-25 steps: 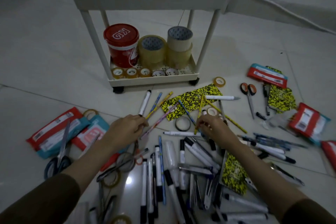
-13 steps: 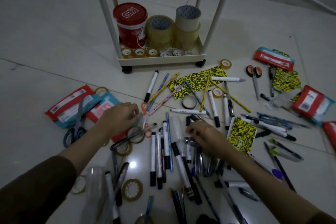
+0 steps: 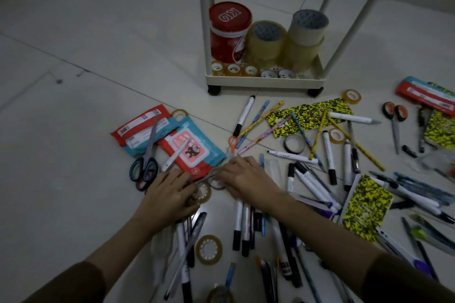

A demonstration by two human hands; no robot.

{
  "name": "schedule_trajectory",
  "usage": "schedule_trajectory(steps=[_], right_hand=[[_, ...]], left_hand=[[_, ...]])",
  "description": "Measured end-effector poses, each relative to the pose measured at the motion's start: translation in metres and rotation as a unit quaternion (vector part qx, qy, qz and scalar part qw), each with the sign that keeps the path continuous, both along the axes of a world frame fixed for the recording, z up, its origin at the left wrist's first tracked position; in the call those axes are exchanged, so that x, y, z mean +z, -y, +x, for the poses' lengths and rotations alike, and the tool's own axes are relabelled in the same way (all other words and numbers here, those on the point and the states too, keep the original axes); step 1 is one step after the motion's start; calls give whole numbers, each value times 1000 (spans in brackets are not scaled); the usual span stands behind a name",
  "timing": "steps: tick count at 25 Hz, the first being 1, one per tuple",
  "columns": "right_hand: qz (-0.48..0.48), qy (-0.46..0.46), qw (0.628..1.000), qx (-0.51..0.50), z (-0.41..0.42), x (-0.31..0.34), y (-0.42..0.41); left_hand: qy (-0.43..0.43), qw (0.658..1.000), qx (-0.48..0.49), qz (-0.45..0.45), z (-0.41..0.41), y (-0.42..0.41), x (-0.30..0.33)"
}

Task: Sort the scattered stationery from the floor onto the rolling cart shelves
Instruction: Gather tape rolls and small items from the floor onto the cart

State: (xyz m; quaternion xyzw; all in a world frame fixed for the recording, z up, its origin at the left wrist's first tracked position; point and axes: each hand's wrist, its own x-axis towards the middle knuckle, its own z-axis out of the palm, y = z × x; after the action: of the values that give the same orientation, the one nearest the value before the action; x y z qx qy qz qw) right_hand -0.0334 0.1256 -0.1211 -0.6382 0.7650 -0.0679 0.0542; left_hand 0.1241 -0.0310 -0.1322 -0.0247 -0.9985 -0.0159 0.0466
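Left hand: your left hand (image 3: pixel 170 193) lies palm-down on the small amber roll of tape (image 3: pixel 202 194) in the pile; the fingers look fairly flat, so you seem to press it rather than grasp it, though I cannot tell for certain.
Right hand: your right hand (image 3: pixel 242 177) reaches across to the same spot, fingers bent over the thin orange-handled scissors (image 3: pixel 231 146) and another clear tape ring (image 3: pixel 217 183); whether anything is truly pinched is hidden beneath the fingers.
Why both hands meet: things overlap here, so one hand likely steadies the heap while the other works an item free.
Task things: markers, pens and pencils (image 3: pixel 246 224) lie strewn on the pale tiled floor (image 3: pixel 73 106), with yellow-and-black speckled notebooks (image 3: pixel 364 206) and red-and-teal wipe packets (image 3: pixel 172 145) around them.
Cart: the white rolling cart (image 3: pixel 264 81) stands just beyond the pile; its bottom shelf holds a red round tin (image 3: pixel 229 31), large tape rolls (image 3: pixel 267 40) and a row of small rolls, so tape probably belongs there.
Progress: most stationery is yet to be shelved.
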Motion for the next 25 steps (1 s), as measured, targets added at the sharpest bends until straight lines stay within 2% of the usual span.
schedule_trajectory(steps=[3,6,7,9,10,11,13,14,15,18,22,24,25], right_hand=[[15,-74,997,5,9,-4,4],[26,-80,996,-11,8,-9,4],[48,-46,998,-15,4,-11,4],[59,90,993,-37,-6,-12,1],[59,177,980,-63,-11,-8,0],[47,287,952,-93,-16,-3,-2],[3,514,847,-132,-28,12,-8],[-17,581,802,-137,-37,20,-10],[-37,597,788,-144,-47,27,-13],[-116,495,837,-202,-90,37,-16],[-211,285,887,-295,-147,43,-14],[-241,178,896,-328,-174,44,-10],[-251,156,893,-341,-185,44,-6]], left_hand=[[18,998,23,49,-2,-2,3],[39,987,77,135,-6,-2,7],[50,977,104,181,-8,-1,8],[68,935,148,314,-16,1,15],[80,902,169,390,-23,1,22],[85,863,184,462,-30,1,29],[69,790,217,569,-46,1,45],[56,767,232,596,-55,1,52],[37,762,237,602,-64,0,58],[-18,804,211,556,-101,3,71],[-66,863,203,457,-151,12,74],[-82,891,190,403,-173,16,69],[-89,905,183,375,-184,19,66]])
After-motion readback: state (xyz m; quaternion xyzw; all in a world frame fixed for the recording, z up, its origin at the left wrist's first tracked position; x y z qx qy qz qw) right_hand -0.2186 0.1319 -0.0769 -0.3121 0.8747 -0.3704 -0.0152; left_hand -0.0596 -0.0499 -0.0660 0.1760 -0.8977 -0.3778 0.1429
